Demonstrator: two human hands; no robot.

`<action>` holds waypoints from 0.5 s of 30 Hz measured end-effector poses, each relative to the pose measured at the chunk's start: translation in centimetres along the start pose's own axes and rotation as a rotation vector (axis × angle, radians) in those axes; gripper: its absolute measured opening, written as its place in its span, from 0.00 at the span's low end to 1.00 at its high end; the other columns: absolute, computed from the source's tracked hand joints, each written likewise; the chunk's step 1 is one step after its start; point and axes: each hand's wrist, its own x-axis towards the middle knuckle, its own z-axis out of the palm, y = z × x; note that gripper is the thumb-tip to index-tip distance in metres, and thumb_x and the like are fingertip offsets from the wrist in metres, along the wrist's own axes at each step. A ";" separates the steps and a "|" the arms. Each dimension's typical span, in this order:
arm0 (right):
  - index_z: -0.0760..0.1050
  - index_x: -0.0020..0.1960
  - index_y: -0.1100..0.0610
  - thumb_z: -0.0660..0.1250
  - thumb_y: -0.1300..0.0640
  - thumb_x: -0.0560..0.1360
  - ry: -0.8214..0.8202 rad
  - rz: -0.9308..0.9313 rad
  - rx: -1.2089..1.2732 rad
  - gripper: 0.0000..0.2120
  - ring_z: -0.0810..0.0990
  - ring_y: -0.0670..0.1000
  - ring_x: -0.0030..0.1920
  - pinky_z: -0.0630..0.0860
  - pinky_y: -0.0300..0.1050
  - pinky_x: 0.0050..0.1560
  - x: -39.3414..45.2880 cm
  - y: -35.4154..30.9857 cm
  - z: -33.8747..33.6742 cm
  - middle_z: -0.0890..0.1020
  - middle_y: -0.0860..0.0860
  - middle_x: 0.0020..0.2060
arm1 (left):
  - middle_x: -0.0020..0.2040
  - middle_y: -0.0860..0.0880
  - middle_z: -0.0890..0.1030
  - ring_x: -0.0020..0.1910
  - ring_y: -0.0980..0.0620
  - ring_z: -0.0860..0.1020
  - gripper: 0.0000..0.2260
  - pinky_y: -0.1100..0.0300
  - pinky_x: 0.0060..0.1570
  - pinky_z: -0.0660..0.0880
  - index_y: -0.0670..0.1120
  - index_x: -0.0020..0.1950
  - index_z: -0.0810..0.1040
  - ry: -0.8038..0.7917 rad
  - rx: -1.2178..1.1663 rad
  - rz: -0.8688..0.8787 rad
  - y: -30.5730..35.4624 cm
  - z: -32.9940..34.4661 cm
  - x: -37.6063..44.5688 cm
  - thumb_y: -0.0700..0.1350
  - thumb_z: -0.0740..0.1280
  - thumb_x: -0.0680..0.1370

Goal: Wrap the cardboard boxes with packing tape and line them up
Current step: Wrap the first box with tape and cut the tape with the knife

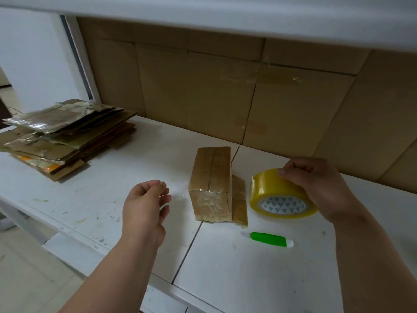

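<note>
A small cardboard box (211, 184) covered in shiny tape lies on the white table (259, 267), with a taped flap sticking out at its right side. Right of it stands a roll of yellow packing tape (274, 190) on edge. My right hand (316, 186) grips the roll from the top and right side, fingers curled over its rim. My left hand (145, 206) hovers just left of the box, fingers loosely curled, holding nothing and a short gap away from the box.
A green and white cutter (268, 239) lies on the table in front of the tape roll. A pile of flattened, taped cardboard (65, 134) sits at the far left. Large cardboard boxes (225, 91) line the back under a white shelf (248, 16).
</note>
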 end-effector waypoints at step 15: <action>0.78 0.35 0.53 0.70 0.50 0.74 -0.042 0.076 -0.166 0.11 0.78 0.50 0.39 0.70 0.44 0.38 -0.7 0.9 1.0 0.78 0.49 0.35 | 0.52 0.47 0.82 0.49 0.49 0.81 0.09 0.54 0.49 0.76 0.48 0.59 0.77 -0.250 0.390 -0.042 -0.1 1.6 0.8 0.44 0.69 0.79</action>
